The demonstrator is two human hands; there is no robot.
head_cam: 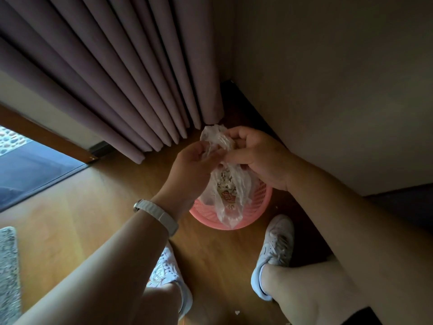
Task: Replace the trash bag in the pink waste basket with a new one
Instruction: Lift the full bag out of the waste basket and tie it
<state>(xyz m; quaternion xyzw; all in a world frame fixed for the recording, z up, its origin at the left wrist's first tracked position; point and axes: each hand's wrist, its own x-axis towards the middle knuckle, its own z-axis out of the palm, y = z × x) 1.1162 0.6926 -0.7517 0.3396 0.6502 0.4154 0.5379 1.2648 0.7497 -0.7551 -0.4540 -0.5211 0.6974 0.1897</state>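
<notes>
Grey rug: lying at the floor's left edge. Mauve curtain: hanging in pleats down to the wooden floor. Left hand, pale strap circling the wrist: grip pinching the neck of the trash bag. Trash bag: clear, filled, hanging over the pink waste basket, which is standing on the floor; red print showing inside, unreadable. Right hand: grip curling round the bag's gathered top. White shoes: standing near the basket.
</notes>
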